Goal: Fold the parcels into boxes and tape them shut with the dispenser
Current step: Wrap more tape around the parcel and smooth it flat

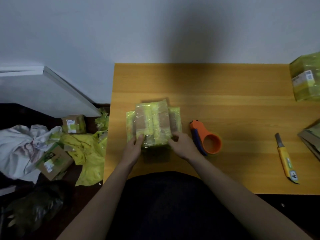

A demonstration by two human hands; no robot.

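Note:
A cardboard parcel box [153,123] wrapped in yellow-green tape stands on the wooden table [225,104], with flaps spread out to the left and right. My left hand [134,146] grips its near left corner, thumb on top. My right hand [181,144] holds the near right corner, fingers curled against the side. An orange tape dispenser [207,139] with a blue handle lies on the table just right of my right hand.
A yellow utility knife [285,160] lies at the table's right. A taped box [306,78] stands at the far right, flat packaging [311,137] below it. On the floor to the left lie boxes [74,124], yellow wrapping [90,153] and a white bag [22,146].

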